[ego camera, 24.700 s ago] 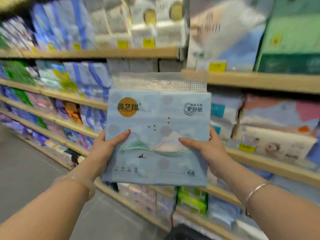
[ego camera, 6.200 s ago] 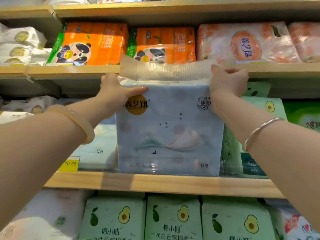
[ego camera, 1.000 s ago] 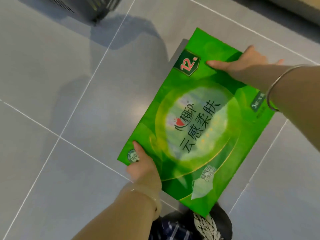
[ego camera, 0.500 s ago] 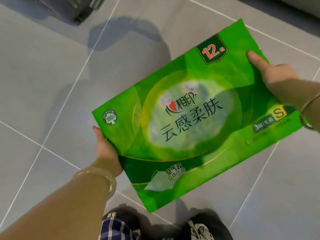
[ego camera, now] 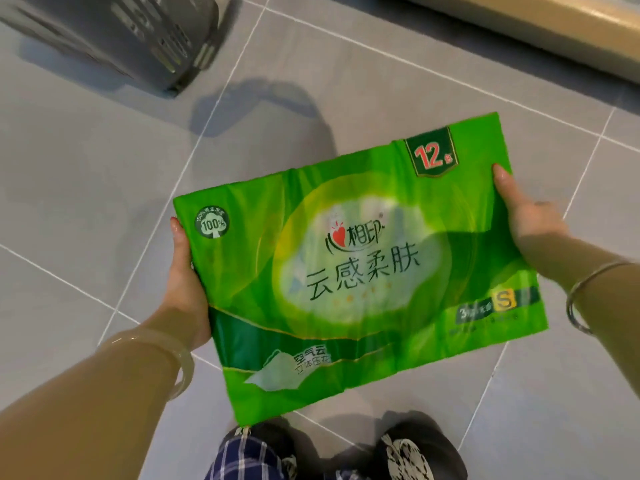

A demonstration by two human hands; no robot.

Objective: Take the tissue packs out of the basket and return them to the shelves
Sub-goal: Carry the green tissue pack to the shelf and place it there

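I hold a large green tissue pack [ego camera: 360, 265] flat in front of me over the floor, its printed face up and nearly level. My left hand [ego camera: 185, 282] grips its left short edge, thumb on top. My right hand [ego camera: 526, 216] grips the right short edge. The grey slotted basket [ego camera: 138, 39] stands on the floor at the upper left, blurred; its inside is hidden.
Grey floor tiles [ego camera: 86, 188] with white joints lie all around. The wooden base of a shelf unit [ego camera: 540, 26] runs along the upper right corner. My shoes [ego camera: 412, 452] and plaid trouser legs show at the bottom edge.
The green pack has turned from a steep diagonal to nearly level between my hands. The view has shifted so more of the basket shows at the upper left.
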